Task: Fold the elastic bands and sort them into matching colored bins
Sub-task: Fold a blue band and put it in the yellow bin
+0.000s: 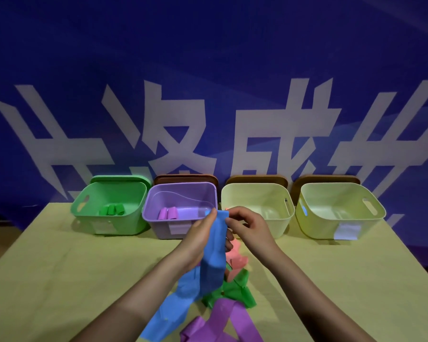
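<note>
Four bins: green bin [109,213], purple bin [181,218], and two pale yellow bins [257,208] [339,213] (each of the latter backed by a brown lid [257,179]). Bands: blue band [214,245], pink band [236,255], green band [237,290], purple band [223,322]. Yellow-green table [72,280]; blue banner [208,70] with white characters.

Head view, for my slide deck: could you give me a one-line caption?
Both hands lift a blue band above four bins, loose bands below.
</note>
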The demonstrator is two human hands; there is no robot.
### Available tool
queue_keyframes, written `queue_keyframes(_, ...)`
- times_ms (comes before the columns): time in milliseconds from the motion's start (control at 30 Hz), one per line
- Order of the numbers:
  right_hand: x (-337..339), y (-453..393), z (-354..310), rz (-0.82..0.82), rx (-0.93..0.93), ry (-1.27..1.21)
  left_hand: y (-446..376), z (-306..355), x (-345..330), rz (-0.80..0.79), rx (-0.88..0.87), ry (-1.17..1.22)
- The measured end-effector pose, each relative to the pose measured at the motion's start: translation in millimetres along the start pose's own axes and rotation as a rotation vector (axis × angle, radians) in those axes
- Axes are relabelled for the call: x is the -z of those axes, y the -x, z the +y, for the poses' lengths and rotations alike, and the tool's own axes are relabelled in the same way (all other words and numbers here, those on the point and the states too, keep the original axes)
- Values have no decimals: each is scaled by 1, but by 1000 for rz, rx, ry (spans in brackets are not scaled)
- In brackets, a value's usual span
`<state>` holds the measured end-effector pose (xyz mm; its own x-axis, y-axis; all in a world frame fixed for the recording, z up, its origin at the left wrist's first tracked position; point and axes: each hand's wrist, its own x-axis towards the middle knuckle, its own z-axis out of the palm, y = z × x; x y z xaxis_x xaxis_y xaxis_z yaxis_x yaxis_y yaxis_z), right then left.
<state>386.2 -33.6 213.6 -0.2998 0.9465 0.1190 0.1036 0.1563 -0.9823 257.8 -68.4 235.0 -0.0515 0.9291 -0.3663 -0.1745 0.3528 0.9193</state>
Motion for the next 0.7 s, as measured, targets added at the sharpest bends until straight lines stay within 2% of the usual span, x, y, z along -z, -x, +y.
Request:
queue_keyframes(167, 0, 3, 6, 32, -21, -61, 1, -2, -5, 9, 8, -46)
queue_keyframes(367, 1, 4, 19, 249, -103, -83, -2, -3, -8, -111, 30, 0)
queue_keyframes(467, 6, 4, 16, 271, -76, -74, -2, -1, -8, -143, 13, -22)
queue_keyframes(600, 15, 3, 9, 330, -22, -73, -5, -4, -11, -113, -8, -20)
queue_keyframes(700, 20, 3, 4, 315, 30, -64, -7, -4, -12, -102, -40, 8)
